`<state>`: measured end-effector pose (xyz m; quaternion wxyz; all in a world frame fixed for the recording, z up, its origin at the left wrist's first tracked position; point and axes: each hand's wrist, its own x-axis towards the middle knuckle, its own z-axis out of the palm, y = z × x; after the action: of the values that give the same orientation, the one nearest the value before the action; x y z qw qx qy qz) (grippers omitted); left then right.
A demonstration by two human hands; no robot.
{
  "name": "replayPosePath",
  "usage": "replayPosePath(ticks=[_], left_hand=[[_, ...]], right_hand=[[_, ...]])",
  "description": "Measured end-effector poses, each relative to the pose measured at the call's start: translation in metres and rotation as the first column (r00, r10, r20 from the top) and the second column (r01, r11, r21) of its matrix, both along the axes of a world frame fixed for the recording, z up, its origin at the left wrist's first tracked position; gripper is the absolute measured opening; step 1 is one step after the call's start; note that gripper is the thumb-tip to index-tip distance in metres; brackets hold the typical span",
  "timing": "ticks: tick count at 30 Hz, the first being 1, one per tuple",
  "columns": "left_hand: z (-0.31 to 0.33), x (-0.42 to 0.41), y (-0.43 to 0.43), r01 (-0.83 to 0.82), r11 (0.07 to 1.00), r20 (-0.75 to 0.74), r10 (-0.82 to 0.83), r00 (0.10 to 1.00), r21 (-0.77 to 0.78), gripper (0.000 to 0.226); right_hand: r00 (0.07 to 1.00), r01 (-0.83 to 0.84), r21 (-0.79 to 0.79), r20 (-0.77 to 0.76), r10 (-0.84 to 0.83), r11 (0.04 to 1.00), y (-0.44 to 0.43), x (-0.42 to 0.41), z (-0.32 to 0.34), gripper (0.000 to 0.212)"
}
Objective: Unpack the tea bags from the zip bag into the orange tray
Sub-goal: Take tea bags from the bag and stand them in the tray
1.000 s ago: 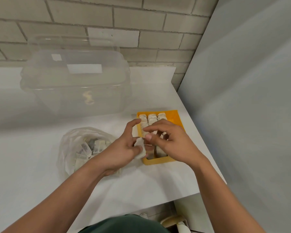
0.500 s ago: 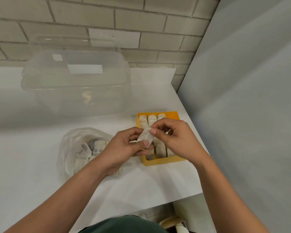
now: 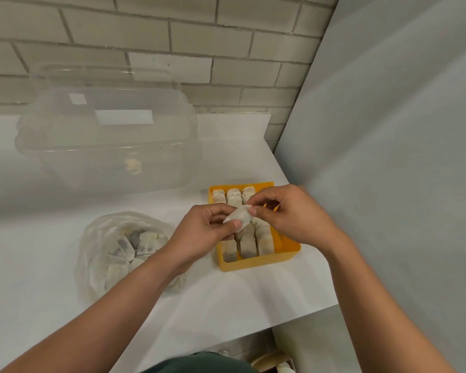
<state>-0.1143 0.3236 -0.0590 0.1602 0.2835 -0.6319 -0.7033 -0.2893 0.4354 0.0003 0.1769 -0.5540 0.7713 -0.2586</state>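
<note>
Tea bag (image 3: 238,217) is held up betw. both hands, over the near-left part of the orange tray (image 3: 258,261). Nearest the camera, a dark green garment (image 3: 199,363) is seen at the bottom edge, w/ both bare forearms stretched fwd over the white table (image 3: 51,305). Left hand (image 3: 199,232) is curled round the tea bag's lower end, thumb pressed on its front. Right hand (image 3: 288,216) is closed on the upper end in a thumb & forefinger pinch, other fingers bent. Zip bag (image 3: 100,238) is laid crumpled on the table, partly covered by the left forearm, w/ loose bags (image 3: 145,242) seen inside. The tray is set just right of it & is filled w/ three rows of bags (image 3: 248,246) stood on edge; its right side is partly hidden by the right hand. Further back a large clear plastic container (image 3: 105,146) is placed, backed by a brick wall (image 3: 172,36); a grey panel (image 3: 388,157) is seen at right.
</note>
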Motion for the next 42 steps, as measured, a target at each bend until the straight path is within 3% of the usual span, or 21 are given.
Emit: replayPosePath(ticks=[3,7,9,12,18,22,27,36,39,42], left_hand=[[-0.009,-0.009,-0.002,-0.024,0.978,0.103,0.046,0.994,-0.205,0.032],[-0.019,-0.014,-0.004,0.082,0.880,0.311,0.077,0.947,-0.468,0.080],[-0.020,-0.014,-0.005,0.219,0.838,0.439,0.027,0.898,-0.500,0.101],[-0.026,-0.014,-0.009,0.365,0.805,0.558,-0.051,0.828,-0.468,0.119],[-0.030,-0.017,-0.015,0.465,0.753,0.647,-0.070,0.760,-0.465,0.134],[-0.030,-0.018,-0.017,0.444,0.760,0.623,-0.066,0.779,-0.474,0.129],[-0.029,-0.019,-0.018,0.435,0.758,0.607,-0.065,0.792,-0.487,0.124],[-0.036,-0.019,-0.021,0.436,0.749,0.605,-0.059,0.794,-0.499,0.127],[-0.035,-0.018,-0.020,0.448,0.732,0.611,-0.056,0.790,-0.513,0.125],[-0.028,-0.009,-0.016,0.395,0.709,0.557,-0.005,0.831,-0.584,0.105]], right_hand=[[0.992,0.060,-0.006,-0.112,-0.061,0.998,0.000,-0.015,-0.002,0.012],[0.936,0.203,-0.117,-0.269,-0.228,0.972,-0.006,-0.048,-0.013,0.015],[0.896,0.254,-0.117,-0.345,-0.279,0.960,-0.010,-0.068,-0.023,0.018],[0.867,0.234,-0.038,-0.445,-0.226,0.971,-0.019,-0.094,-0.038,0.019],[0.862,0.112,0.154,-0.506,-0.019,0.982,-0.045,-0.120,-0.055,0.024],[0.838,0.026,0.288,-0.529,0.137,0.957,-0.062,-0.125,-0.067,0.026],[0.800,0.024,0.341,-0.570,0.186,0.940,-0.074,-0.129,-0.083,0.027],[0.721,0.128,0.132,-0.693,-0.001,0.983,-0.071,-0.121,-0.106,0.017],[0.745,0.166,0.034,-0.660,-0.103,0.986,-0.065,-0.120,-0.107,0.010],[0.796,0.219,-0.076,-0.563,-0.223,0.973,-0.055,-0.112,-0.097,0.012]])
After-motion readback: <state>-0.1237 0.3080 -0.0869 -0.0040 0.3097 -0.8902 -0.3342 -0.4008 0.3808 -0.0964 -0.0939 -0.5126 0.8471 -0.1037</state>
